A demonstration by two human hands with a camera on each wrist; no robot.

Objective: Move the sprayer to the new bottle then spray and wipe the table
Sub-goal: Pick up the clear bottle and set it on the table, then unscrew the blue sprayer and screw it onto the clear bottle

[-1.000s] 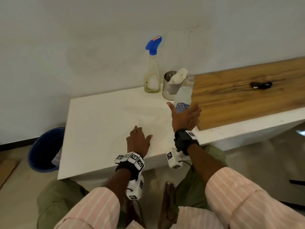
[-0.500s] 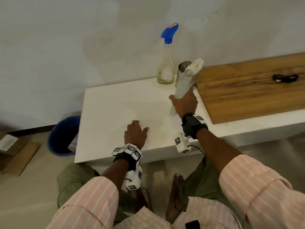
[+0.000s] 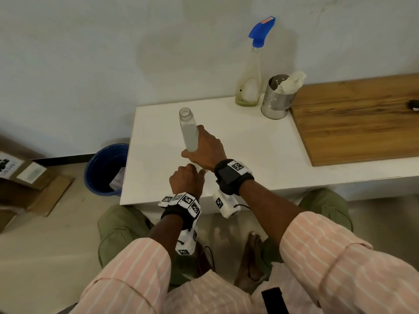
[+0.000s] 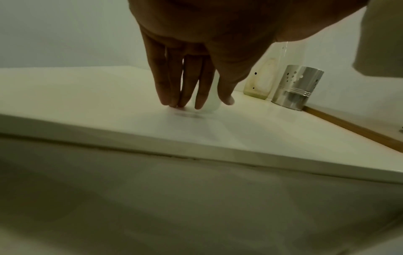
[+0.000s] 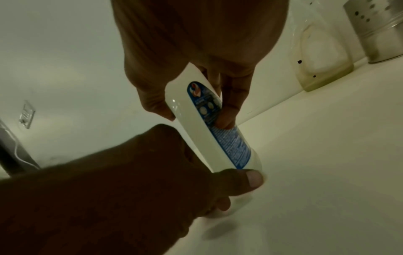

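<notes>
Nearest, at the front edge of the white worktop [image 3: 249, 141], the left hand [image 3: 187, 179] has its fingers and thumb at the base of the new bottle [image 3: 189, 130]. The right wrist view shows its thumb pressed against the bottle's lower end, yet the left wrist view shows the fingers [image 4: 165, 82] hanging fairly straight in front of the bottle, so I cannot tell whether this hand truly grips it. Just beyond, the right hand [image 3: 207, 147] is wrapped around the bottle's middle, thumb on one side and fingers on the blue label [image 5: 218, 124]. The bottle leans away to the left, its mouth open with no cap, its base at or just above the worktop.

Far right, by the wall, stands the old bottle [image 3: 248, 87], upright, the blue sprayer [image 3: 260, 32] on its neck. Just right of it is a perforated metal cup [image 3: 276, 100] holding a white cloth [image 3: 291, 81]. Further right lies a wooden board [image 3: 358, 118]. On the floor left of the worktop sits a blue bin [image 3: 103, 168].
</notes>
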